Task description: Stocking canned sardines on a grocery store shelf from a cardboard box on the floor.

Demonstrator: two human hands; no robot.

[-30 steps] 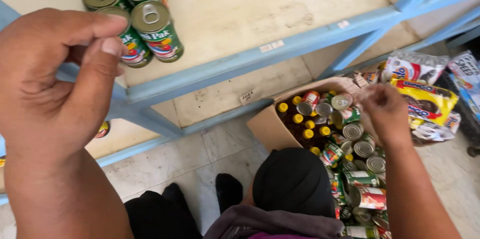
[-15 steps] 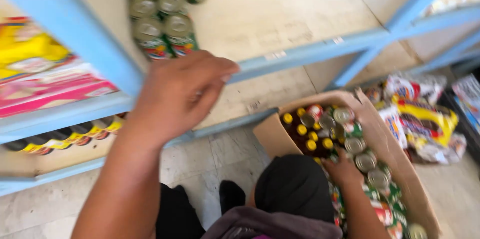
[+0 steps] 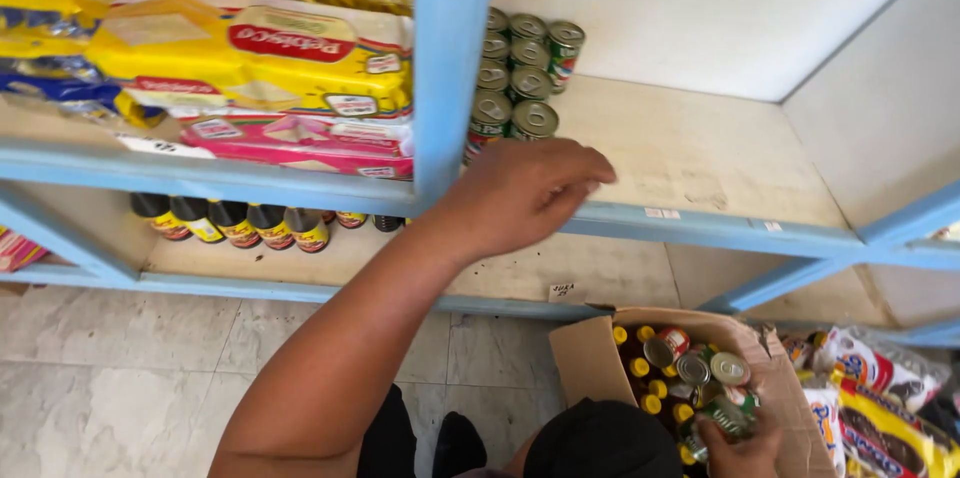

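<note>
Your left hand (image 3: 520,188), mid-frame: fingers loosely curled, empty, over shelf edge (image 3: 700,228) | your right hand (image 3: 735,438), lower right: gripping a can (image 3: 728,416) in the cardboard box (image 3: 590,363)

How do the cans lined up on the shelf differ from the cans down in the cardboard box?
The cans on the shelf stand upright in tidy rows; the cans in the box sit jumbled, some tilted. The shelf cans stand apart from other goods, while the box cans share the cardboard box with yellow-capped bottles. The left hand hovers just in front of the shelf cans; the right hand grips one box can. Both sets have silver pull-tab tops.
</note>
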